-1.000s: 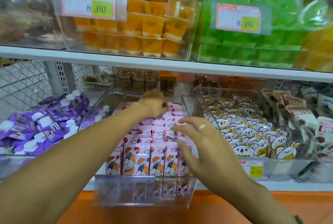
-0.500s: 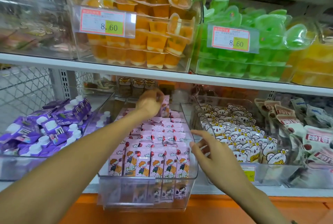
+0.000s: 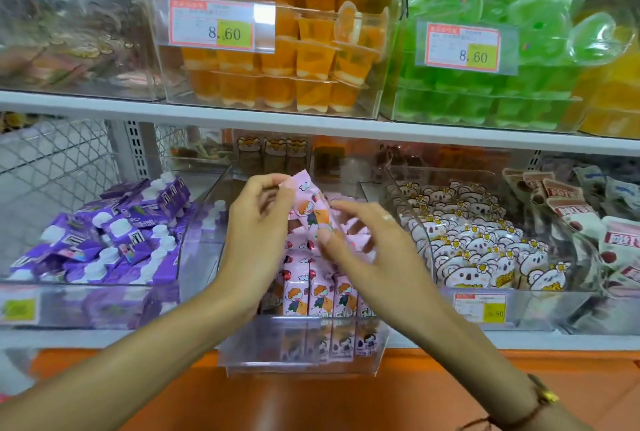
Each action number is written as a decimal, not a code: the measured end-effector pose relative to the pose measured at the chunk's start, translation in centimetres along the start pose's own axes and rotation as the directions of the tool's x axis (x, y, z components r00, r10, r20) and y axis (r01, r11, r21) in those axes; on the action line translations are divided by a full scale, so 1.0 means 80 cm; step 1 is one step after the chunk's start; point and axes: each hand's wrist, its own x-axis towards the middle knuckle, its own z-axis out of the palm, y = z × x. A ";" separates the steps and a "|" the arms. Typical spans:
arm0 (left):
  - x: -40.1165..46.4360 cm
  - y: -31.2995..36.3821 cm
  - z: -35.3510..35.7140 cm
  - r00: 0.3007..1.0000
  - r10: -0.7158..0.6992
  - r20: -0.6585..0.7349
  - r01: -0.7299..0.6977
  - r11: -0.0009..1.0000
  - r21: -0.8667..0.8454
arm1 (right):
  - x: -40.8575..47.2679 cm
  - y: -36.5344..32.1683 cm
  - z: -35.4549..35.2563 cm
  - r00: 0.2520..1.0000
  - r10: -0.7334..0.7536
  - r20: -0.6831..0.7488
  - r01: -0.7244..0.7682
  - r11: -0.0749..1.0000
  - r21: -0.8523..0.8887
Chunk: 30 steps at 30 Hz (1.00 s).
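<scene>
A pink snack packet (image 3: 309,206) with a cartoon child on it is lifted above a clear plastic bin (image 3: 301,358) on the lower shelf. My left hand (image 3: 256,229) pinches the packet's top edge between thumb and fingers. My right hand (image 3: 367,243) reaches in from the right, its thumb against the packet's lower part and its fingers spread beside it. Rows of the same pink packets (image 3: 318,292) stand upright in the bin below both hands, partly hidden by them.
Purple pouches with white caps (image 3: 107,236) fill the bin to the left. Koala-shaped packets (image 3: 474,247) and red-and-white packs (image 3: 588,222) lie to the right. The upper shelf (image 3: 311,125) carries bins of orange (image 3: 277,49) and green jelly cups (image 3: 485,84).
My left hand has drawn one pink packet out of the back of the bin and lifted it toward me. My right hand has risen from the bin's side to meet the packet.
</scene>
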 end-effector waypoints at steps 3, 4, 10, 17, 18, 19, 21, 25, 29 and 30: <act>-0.016 0.000 -0.006 0.996 -0.075 0.045 0.078 0.994 -0.076 | 0.002 -0.008 0.013 0.996 0.031 0.084 -0.030 1.000 -0.009; -0.018 -0.001 -0.010 0.993 -0.099 0.065 0.105 0.991 -0.086 | 0.004 -0.008 0.014 0.990 0.090 0.109 -0.096 0.994 0.048; -0.021 -0.014 -0.029 0.981 -0.070 0.178 0.065 0.997 0.031 | 0.015 -0.009 0.018 0.863 0.443 0.243 -0.502 0.696 0.513; -0.032 -0.020 -0.025 0.956 0.081 0.281 -0.171 0.935 0.311 | 0.016 -0.012 0.027 0.852 0.502 0.151 -0.470 0.605 0.643; -0.032 -0.021 -0.025 0.957 0.108 0.270 -0.198 0.923 0.331 | 0.016 -0.014 0.027 0.856 0.497 0.145 -0.460 0.603 0.651; -0.032 -0.022 -0.025 0.958 0.126 0.259 -0.211 0.919 0.332 | 0.016 -0.014 0.027 0.859 0.488 0.154 -0.455 0.593 0.664; -0.031 -0.021 -0.024 0.962 0.129 0.242 -0.203 0.929 0.311 | 0.017 -0.014 0.022 0.866 0.455 0.207 -0.457 0.554 0.696; -0.029 -0.023 -0.023 0.952 0.079 0.296 -0.161 0.951 0.264 | 0.017 -0.011 0.012 0.892 0.346 0.291 -0.442 0.527 0.726; -0.032 -0.029 -0.024 0.937 0.104 0.332 -0.229 0.903 0.363 | 0.012 -0.010 0.015 0.906 0.351 0.235 -0.408 0.581 0.704; -0.031 -0.029 -0.024 0.939 0.126 0.320 -0.252 0.885 0.391 | 0.011 -0.009 0.015 0.908 0.360 0.214 -0.399 0.587 0.705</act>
